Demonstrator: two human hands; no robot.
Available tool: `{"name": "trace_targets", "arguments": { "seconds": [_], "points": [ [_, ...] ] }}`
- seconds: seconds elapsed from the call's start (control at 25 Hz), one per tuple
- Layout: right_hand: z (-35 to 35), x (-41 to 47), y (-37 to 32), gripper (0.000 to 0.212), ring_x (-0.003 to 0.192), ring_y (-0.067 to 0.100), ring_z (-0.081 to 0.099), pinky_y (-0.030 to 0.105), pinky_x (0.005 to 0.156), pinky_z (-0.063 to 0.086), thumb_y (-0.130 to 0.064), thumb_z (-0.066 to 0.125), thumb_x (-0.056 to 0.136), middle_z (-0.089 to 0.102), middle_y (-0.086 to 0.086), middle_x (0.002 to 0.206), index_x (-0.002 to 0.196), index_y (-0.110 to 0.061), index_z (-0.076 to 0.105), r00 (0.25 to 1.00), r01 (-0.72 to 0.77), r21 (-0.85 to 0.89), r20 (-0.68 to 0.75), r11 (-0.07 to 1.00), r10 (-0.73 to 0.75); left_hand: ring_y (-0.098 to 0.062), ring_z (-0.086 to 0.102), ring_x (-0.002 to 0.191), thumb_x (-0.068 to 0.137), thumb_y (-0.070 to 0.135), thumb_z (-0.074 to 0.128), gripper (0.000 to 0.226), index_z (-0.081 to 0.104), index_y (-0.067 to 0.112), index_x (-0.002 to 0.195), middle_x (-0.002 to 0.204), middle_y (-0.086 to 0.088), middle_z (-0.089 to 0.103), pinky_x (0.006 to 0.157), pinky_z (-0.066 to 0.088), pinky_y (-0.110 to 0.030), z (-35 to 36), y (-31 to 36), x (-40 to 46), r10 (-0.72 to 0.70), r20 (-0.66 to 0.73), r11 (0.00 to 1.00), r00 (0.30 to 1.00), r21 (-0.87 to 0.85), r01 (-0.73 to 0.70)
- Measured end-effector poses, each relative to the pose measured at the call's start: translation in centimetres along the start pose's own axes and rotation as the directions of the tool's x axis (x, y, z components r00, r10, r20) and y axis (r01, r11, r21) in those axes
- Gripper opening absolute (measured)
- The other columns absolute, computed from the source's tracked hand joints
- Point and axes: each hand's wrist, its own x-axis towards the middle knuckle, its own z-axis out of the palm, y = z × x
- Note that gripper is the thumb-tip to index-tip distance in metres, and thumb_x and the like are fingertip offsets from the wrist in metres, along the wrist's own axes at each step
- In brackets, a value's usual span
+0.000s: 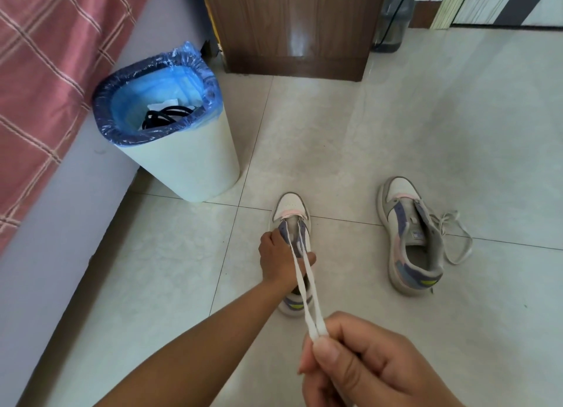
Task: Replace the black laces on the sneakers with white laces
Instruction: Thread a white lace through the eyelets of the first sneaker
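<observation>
A white and purple sneaker (pixel 289 207) stands on the tiled floor, toe pointing away from me. My left hand (pixel 278 259) grips its upper around the eyelet flaps. A white lace (pixel 304 280) runs in two strands from the front eyelets back to my right hand (pixel 362 364), which pinches both ends together close to the camera. The second sneaker (pixel 408 239) lies to the right, with a loose white lace (pixel 457 239) spilling onto the floor beside it. Black laces (pixel 166 117) lie inside the bin.
A white waste bin (pixel 189 166) with a blue liner stands at the left, next to a bed with a pink checked cover (pixel 39 86). A brown wooden cabinet (pixel 292 25) and a water jug (pixel 393 19) stand at the back.
</observation>
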Motion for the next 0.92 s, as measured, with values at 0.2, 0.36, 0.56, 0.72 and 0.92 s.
{"name": "trace_targets", "arguments": {
  "seconds": [0.2,0.36,0.56,0.72,0.92],
  "points": [
    [-0.7,0.3,-0.2,0.028,0.060,0.001,0.054,0.013,0.061,0.041,-0.057,0.051,0.085,0.066,-0.006,0.071,0.083,-0.033,0.064,0.995,-0.067,-0.228,0.063,0.971,0.084,-0.023,0.044,0.114,0.081,0.036,0.069,0.058,0.051,0.015,0.131,0.125,-0.008,0.044,0.095,0.046,-0.039,-3.1,-1.4,-0.6,0.514,-0.018,0.858,0.858,0.027,-0.513],
    [-5.9,5.4,2.2,0.049,0.072,0.010,0.051,0.027,0.070,0.040,-0.064,0.038,0.086,0.055,-0.004,0.076,0.081,-0.020,0.058,0.989,-0.147,-0.820,-0.123,0.553,0.081,-0.019,0.058,0.080,0.084,0.019,0.057,0.016,0.066,0.011,0.094,0.091,-0.005,0.057,0.058,0.054,-0.035,-4.4,-3.4,-0.8,0.807,0.096,0.572,0.583,0.117,-0.812],
    [-12.1,17.0,5.4,0.018,0.090,0.021,0.057,0.024,0.069,0.035,-0.024,0.052,0.094,0.063,0.004,0.095,0.102,-0.010,0.060,0.897,-0.365,-0.779,-0.441,0.510,-0.031,-0.019,0.058,0.075,0.083,0.014,0.057,0.013,0.066,0.008,0.089,0.089,-0.007,0.060,0.052,0.052,-0.032,-4.0,-4.6,-1.9,0.879,0.182,0.434,0.440,0.075,-0.898],
    [-12.6,21.5,7.6,0.015,0.099,0.026,0.057,0.028,0.072,0.039,-0.016,0.054,0.091,0.062,0.010,0.106,0.103,-0.009,0.057,0.867,-0.442,-0.754,-0.499,0.486,0.014,-0.021,0.059,0.071,0.079,0.007,0.062,0.009,0.067,0.005,0.086,0.086,-0.010,0.060,0.052,0.052,-0.030,-3.7,-4.4,-2.2,0.871,0.184,0.453,0.456,0.063,-0.889],
    [-13.7,22.7,8.2,0.016,0.097,0.027,0.055,0.030,0.078,0.042,-0.012,0.051,0.094,0.056,0.014,0.108,0.100,-0.005,0.064,0.901,-0.382,-0.844,-0.431,0.377,-0.054,-0.019,0.058,0.072,0.083,0.015,0.051,0.019,0.068,0.005,0.085,0.087,-0.009,0.060,0.055,0.052,-0.025,-3.2,-4.8,-2.1,0.833,0.204,0.517,0.514,0.041,-0.855]
  ]
}}
